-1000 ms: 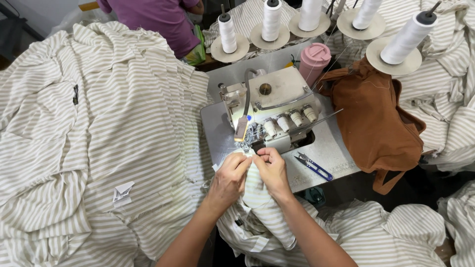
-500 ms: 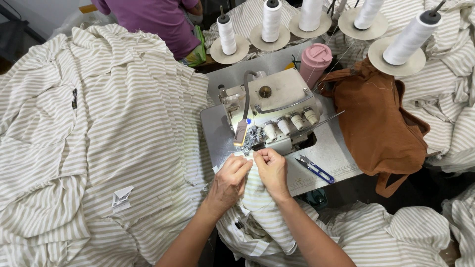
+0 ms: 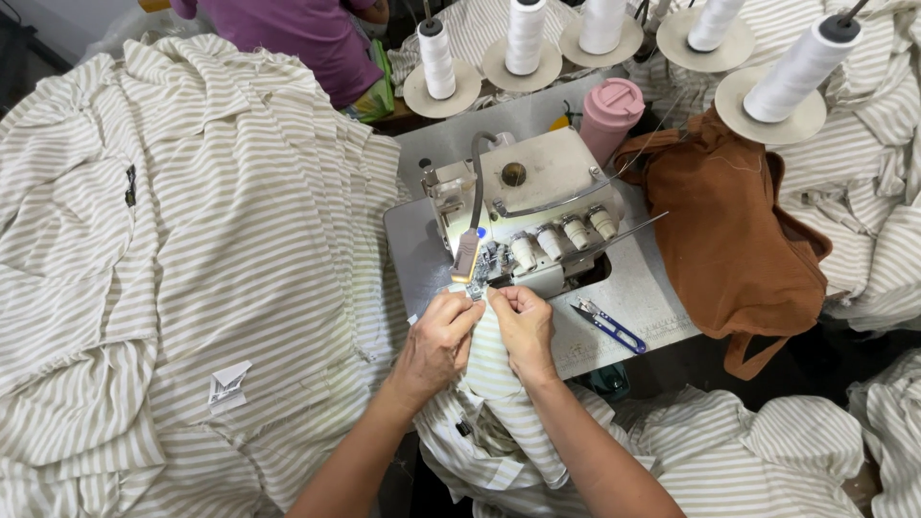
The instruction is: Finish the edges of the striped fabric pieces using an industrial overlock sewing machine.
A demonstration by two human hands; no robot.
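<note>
— Striped cloth covers nearly everything around this grey tabletop (image 3: 662, 288); what sits in the middle of it?

— An overlock sewing machine (image 3: 523, 216), and right at its presser foot (image 3: 477, 286) lies the folded striped piece (image 3: 499, 369), its top edge tucked against the foot, the rest trailing down off the tabletop toward the person's lap.

— Who has hold of it?

— Both hands. The left hand (image 3: 436, 345) pinches the edge just left of the foot, fingers closed on the cloth. The right hand (image 3: 525, 331) pinches the same edge on the other side, thumb and forefinger shut on it. The two grips nearly touch.

— How would that cloth behave?

— By its look it is a thin knit: light, soft, limp, likely stretchy. It sags and wrinkles wherever it isn't held, so I'd judge that the edge needs a hold close to the foot, on both sides, kept flat and lightly taut. A hold farther back would let the layers slip apart.

— Anything near the hands?

— Blue-handled thread snips (image 3: 606, 324) lie just right of the right hand. Beyond them rests a brown bag (image 3: 729, 240), a pink tumbler (image 3: 610, 115) stands behind the machine, and white thread cones (image 3: 526, 34) line the back. A big heap of finished striped garments (image 3: 192, 240) fills the left side, and another person in a purple top (image 3: 297, 34) sits across.
</note>
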